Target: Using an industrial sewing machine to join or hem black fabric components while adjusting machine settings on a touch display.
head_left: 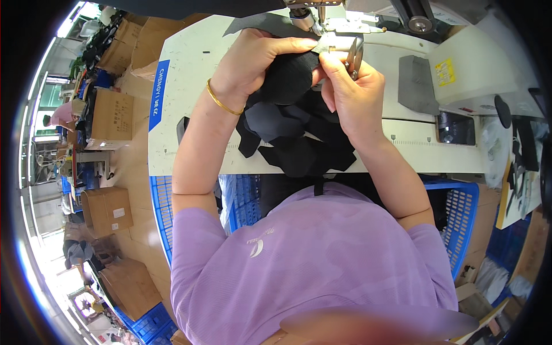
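At the head of a sewing machine (pixel 302 18), my left hand (pixel 253 57) pinches a black fabric piece (pixel 289 80), its thumb stretched toward the presser area. My right hand (pixel 353 98) is closed at the same piece's edge, thumb and forefinger almost meeting the left thumb just below the needle. A dark metal tool (pixel 357 57), which looks like small thread snips, lies against the right fingers; how it is held is partly hidden. Beneath both hands, several cut black fabric pieces (pixel 299 152) lie heaped at the table's front edge.
A dark grey fabric piece (pixel 416 85) lies right on the white table (pixel 190 86), near the machine's control panel (pixel 456 127). Blue plastic baskets (pixel 462 218) stand below the front edge. Cardboard boxes (pixel 112 118) line the floor at left, where another person (pixel 60 115) works farther off.
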### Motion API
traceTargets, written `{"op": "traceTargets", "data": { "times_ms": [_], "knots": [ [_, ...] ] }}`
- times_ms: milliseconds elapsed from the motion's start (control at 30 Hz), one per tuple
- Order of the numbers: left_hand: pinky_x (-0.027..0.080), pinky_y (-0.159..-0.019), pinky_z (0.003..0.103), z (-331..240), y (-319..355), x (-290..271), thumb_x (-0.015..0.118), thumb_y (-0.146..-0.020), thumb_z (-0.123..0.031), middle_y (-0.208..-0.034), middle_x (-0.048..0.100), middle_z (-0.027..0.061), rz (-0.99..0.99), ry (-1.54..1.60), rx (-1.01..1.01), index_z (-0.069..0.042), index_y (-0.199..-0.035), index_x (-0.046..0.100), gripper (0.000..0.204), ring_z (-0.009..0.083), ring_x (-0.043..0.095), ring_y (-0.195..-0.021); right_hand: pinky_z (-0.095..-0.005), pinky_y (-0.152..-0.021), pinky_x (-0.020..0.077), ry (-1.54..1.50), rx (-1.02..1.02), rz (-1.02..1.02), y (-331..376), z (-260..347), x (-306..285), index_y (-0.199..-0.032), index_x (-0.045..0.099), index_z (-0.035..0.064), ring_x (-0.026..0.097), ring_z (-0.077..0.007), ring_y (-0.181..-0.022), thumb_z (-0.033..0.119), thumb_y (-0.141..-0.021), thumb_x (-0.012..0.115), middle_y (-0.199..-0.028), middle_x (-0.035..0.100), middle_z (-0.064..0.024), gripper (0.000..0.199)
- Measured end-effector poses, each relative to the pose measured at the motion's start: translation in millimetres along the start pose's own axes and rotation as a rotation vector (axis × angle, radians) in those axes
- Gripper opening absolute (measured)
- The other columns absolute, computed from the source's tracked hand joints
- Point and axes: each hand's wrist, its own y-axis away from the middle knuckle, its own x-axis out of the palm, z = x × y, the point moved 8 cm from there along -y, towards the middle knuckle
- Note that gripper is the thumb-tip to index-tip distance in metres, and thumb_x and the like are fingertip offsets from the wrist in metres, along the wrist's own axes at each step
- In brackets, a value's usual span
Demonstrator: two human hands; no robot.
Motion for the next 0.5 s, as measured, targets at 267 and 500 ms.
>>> {"op": "traceTargets", "data": {
  "times_ms": [267,500],
  "knots": [
    [0.056,-0.070,0.026,-4.7,-5.7,-10.1,0.071,-0.081,-0.001,-0.089,0.069,0.0082,-0.060,-0.018,0.060,0.001,-0.100,0.069,0.019,0.0150,0.068,-0.078,-0.0188,-0.037,0.0312,-0.018,-0.001,-0.004,-1.5,1.7,3.1,-0.081,0.065,0.0000,0.044,-0.0024,-0.042,0.013,-0.097,0.055,-0.064,0.065,-0.0064,0.022],
    [0.053,-0.077,0.027,-8.3,-14.2,-12.0,0.065,-0.084,0.002,-0.100,0.071,0.0091,-0.054,-0.085,0.060,0.003,-0.101,0.070,0.018,0.0161,0.067,-0.083,-0.0189,-0.038,0.0306,-0.027,0.012,-0.002,-3.1,1.1,6.2,-0.082,0.066,-0.0006,0.043,-0.0021,-0.042,0.011,-0.095,0.057,-0.064,0.066,-0.0071,0.020]
  ]
}}
